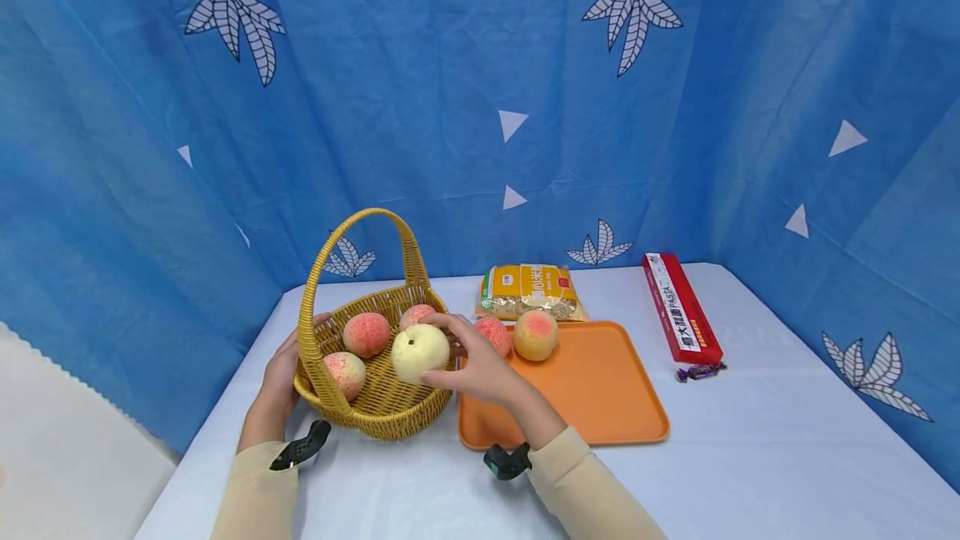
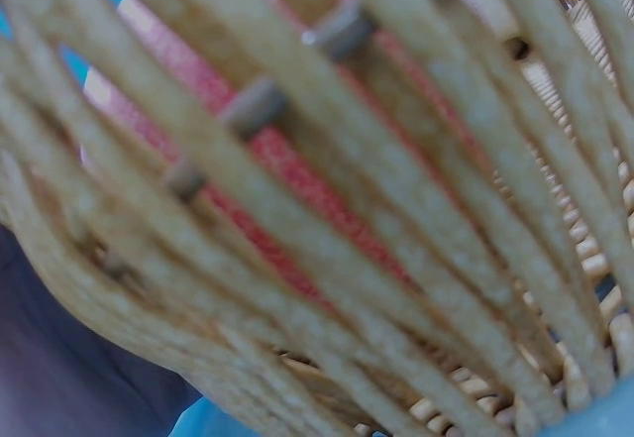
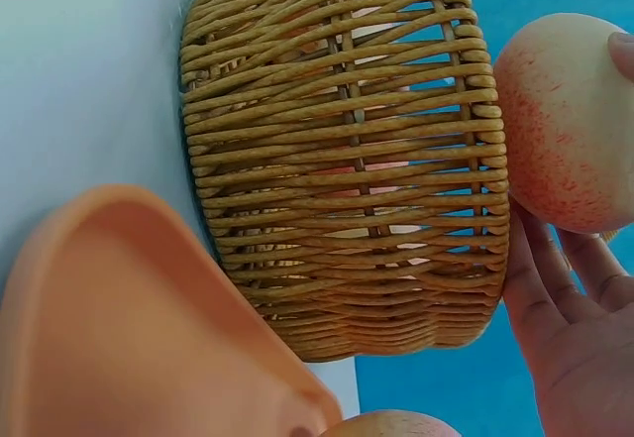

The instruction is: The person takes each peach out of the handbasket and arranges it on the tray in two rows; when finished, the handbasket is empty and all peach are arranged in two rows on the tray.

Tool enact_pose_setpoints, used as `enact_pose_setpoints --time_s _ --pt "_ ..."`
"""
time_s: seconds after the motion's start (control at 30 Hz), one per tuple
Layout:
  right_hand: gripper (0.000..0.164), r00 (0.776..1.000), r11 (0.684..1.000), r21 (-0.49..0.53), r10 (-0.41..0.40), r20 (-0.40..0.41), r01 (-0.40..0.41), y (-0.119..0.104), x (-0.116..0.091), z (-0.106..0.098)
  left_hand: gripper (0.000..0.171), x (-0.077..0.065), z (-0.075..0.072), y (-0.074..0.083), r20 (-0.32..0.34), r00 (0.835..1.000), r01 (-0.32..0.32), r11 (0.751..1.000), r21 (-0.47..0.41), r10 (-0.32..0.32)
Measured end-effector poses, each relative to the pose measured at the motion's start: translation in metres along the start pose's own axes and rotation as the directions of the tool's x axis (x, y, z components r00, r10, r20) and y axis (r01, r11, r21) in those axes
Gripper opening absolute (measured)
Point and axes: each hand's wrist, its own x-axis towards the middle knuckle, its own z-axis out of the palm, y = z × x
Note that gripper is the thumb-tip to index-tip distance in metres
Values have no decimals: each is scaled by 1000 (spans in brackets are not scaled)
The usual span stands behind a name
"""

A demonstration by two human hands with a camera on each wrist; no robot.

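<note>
A yellow wicker basket [image 1: 386, 423] with a tall arched handle stands on the left of the table, with several pink-speckled peaches [image 1: 367, 334] inside. My left hand [image 1: 279, 369] holds its left side, fingers at the rim and partly hidden behind the handle. Woven strands of the basket [image 2: 327, 189] fill the left wrist view, red fruit showing through the gaps. Over the basket's right rim, my right hand [image 1: 483, 365] grips a pale peach [image 1: 416, 355] between thumb and fingers. From the right wrist, that peach [image 3: 560, 130] shows a reddish blush and overlaps the rim.
Right of the basket lies an orange tray [image 1: 592, 394], with two peaches [image 1: 536, 335] at its back left corner. Behind it is a yellow food packet [image 1: 532, 290]. Farther right are a red pasta box [image 1: 684, 311] and a small purple-wrapped sweet [image 1: 700, 372]. Blue curtains surround the table.
</note>
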Motion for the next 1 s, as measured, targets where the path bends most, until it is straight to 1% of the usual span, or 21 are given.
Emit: enact_pose_setpoints --time_s 0.27,0.6,0.87,1.0 --pt "68 1000 999 40 -3 -3 3 1 0 -5 50 0 1 0 -5 1000 0 1000 -3 0" --pt "65 999 997 66 31 -14 -30 -1 -1 -13 50 1 1 0 -9 1000 -7 1000 2 7" --pt "65 999 994 107 6 -45 -1 4 1 -18 49 1 1 1 -3 1000 -11 1000 2 11" --pt "66 999 990 144 12 -36 -6 4 1 -20 50 1 1 0 -3 1000 -6 1000 0 6"
